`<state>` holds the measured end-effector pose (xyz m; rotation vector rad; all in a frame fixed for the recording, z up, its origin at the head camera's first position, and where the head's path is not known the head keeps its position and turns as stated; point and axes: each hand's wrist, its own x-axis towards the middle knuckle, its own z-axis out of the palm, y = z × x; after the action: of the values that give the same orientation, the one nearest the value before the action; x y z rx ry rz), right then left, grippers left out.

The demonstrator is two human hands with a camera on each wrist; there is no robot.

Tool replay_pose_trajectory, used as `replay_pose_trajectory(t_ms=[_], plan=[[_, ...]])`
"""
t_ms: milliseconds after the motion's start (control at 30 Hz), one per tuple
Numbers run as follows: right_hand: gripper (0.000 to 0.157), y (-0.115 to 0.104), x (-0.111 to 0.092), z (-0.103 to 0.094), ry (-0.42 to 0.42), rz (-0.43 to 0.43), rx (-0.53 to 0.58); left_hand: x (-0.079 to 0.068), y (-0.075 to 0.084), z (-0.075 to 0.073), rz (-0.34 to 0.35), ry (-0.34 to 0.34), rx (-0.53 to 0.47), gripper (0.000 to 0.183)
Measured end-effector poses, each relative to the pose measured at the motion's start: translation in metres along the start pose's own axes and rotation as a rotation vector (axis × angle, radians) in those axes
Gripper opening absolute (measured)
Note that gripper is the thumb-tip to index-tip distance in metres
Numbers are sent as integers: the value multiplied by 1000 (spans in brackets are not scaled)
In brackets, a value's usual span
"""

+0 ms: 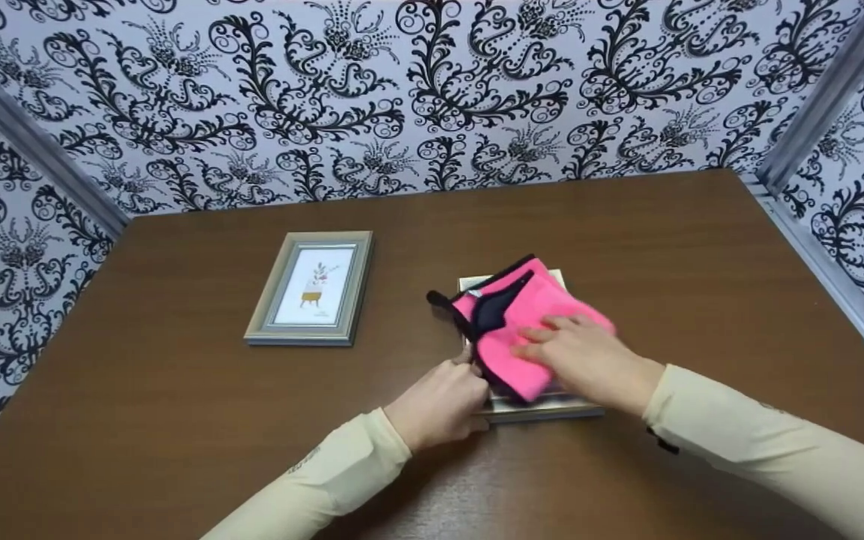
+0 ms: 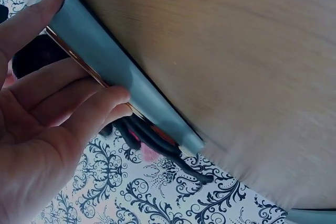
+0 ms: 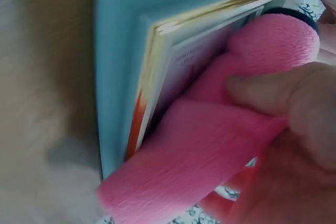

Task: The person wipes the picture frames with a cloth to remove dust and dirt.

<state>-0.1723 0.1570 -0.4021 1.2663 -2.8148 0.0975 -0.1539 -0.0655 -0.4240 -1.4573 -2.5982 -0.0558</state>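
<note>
A picture frame (image 1: 544,407) lies on the brown table, largely hidden under a pink cloth (image 1: 511,360) with black trim and a dark patch. My left hand (image 1: 443,401) grips the frame's left side; in the left wrist view its fingertips (image 2: 118,97) bear on the blue-grey outer edge (image 2: 126,77). On the frame's face, my right hand (image 1: 589,360) holds the cloth. Seen from the right wrist, the thumb (image 3: 262,94) lies along the pink fabric (image 3: 194,145), with the other fingers partly hidden behind it. Part of the frame's gold inner rim (image 3: 144,87) shows beside the cloth.
A second picture frame (image 1: 358,292), holding a print of a plant in a yellow-based pot, lies face up to the left. Black-and-white patterned walls (image 1: 417,97) stand behind and at both sides of the table (image 1: 177,390). A black strap (image 1: 438,298) sticks out from the cloth.
</note>
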Motion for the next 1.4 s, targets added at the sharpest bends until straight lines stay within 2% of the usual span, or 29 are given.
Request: replay_pose_trajectory(t_ms=[167, 333, 433, 567, 633, 733, 800, 867, 933, 1067, 1167, 1300, 1400], plan=[[32, -2, -19, -3, 84, 102, -258, 2, -1, -1, -19, 4, -8, 30], [29, -8, -25, 0, 88, 136, -318, 6, -3, -6, -57, -41, -81, 30], [29, -9, -24, 1, 95, 137, -316, 11, -9, -12, -71, -84, -146, 31], [31, -11, -23, 2, 76, 145, -310, 21, -27, -20, -112, -119, -261, 25], [33, -12, -23, 3, 67, 152, -306, 27, -39, -21, -170, -109, -282, 17], [35, -14, -22, 4, 70, 156, -311, 36, -56, -16, -297, -83, -252, 7], [37, -15, -22, 5, 70, 155, -313, 40, -67, -12, -375, -70, -231, 11], [39, -16, -21, 5, 63, 154, -312, 45, -77, -6, -421, -48, -225, 15], [39, -17, -20, 5, 43, 154, -303, 49, -86, -2, -441, -22, -245, 14], [39, -17, -19, 5, 25, 164, -284, 58, -99, 3, -423, 34, -316, 9], [40, -18, -20, 4, 26, 172, -272, 66, -105, 4, -432, 23, -362, 6], [37, -23, -17, 3, 39, 175, -186, 73, -112, 3, -514, -22, -417, 15], [42, -27, -11, 5, 40, 164, -83, 75, -116, 4, -578, -26, -472, 18]])
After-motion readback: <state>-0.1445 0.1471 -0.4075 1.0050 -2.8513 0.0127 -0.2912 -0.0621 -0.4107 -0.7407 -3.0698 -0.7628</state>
